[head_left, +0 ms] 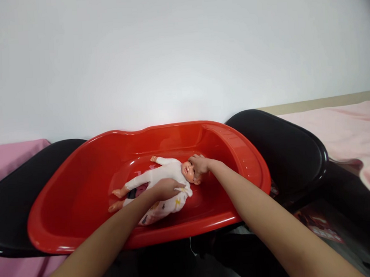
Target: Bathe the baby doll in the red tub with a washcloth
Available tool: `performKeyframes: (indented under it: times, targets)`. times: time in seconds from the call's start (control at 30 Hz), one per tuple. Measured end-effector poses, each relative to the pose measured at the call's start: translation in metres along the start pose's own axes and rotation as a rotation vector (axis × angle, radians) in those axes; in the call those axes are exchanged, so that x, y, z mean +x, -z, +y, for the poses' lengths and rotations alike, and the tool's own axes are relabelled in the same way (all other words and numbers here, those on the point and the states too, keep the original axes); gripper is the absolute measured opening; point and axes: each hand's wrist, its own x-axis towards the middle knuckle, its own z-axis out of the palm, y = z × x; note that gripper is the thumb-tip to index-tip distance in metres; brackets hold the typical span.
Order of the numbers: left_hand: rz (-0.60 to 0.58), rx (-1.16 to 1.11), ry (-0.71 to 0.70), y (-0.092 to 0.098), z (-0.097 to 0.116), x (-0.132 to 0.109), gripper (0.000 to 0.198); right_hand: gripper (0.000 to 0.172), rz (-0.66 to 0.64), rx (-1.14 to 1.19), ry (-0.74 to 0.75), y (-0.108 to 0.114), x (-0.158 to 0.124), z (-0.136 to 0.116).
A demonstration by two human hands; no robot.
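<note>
A baby doll lies on its back inside a red baby bathtub, head to the right and bare feet to the left. It has a white body suit on. Alongside it is a white printed doll garment with yellow and dark figures, close to the doll's near arm and side. My left hand is closed on this garment at the doll's shoulder; its fingertips are partly hidden. My right hand curves round the top of the doll's head, fingers bent against it.
The tub rests on black chairs, one seat showing at the right and another at the left. Pink cloth covers a surface on the left, paler pink cloth one on the right. A white wall stands behind.
</note>
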Motion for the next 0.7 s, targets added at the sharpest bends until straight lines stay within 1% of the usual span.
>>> performKeyframes:
  times: [0.1,0.17,0.23,0.3,0.37,0.47,0.53,0.6,0.7]
  targets:
    - [0.285,-0.005,0.168,0.011,-0.013,-0.002,0.054,0.090,0.010,0.019,-0.002,0.003,-0.004,-0.003]
    - [0.425,0.002,0.315,0.014,-0.022,-0.003,0.057,0.090,0.011,0.031,-0.007,0.006,-0.008,-0.005]
    - [0.467,0.030,0.447,0.012,-0.028,-0.002,0.060,0.089,0.015,0.033,-0.004,0.007,-0.010,-0.008]
    - [0.443,0.105,0.507,0.006,-0.033,0.000,0.062,0.088,0.020,0.030,-0.001,0.008,-0.011,-0.009]
    - [0.435,0.206,0.469,-0.001,-0.036,0.005,0.058,0.087,0.026,0.029,-0.001,0.007,-0.011,-0.008]
    - [0.430,0.296,0.307,-0.011,-0.040,0.013,0.056,0.086,0.028,0.017,0.018,0.005,-0.007,-0.006]
    - [0.382,0.276,0.214,-0.014,-0.042,0.016,0.062,0.085,0.025,0.006,0.035,0.002,-0.003,-0.003]
    - [0.323,0.241,0.155,-0.017,-0.043,0.016,0.070,0.084,0.021,-0.008,0.050,-0.001,0.002,-0.002]
    - [0.303,0.201,0.071,-0.018,-0.042,0.015,0.078,0.083,0.013,-0.026,0.049,-0.004,0.007,0.000]
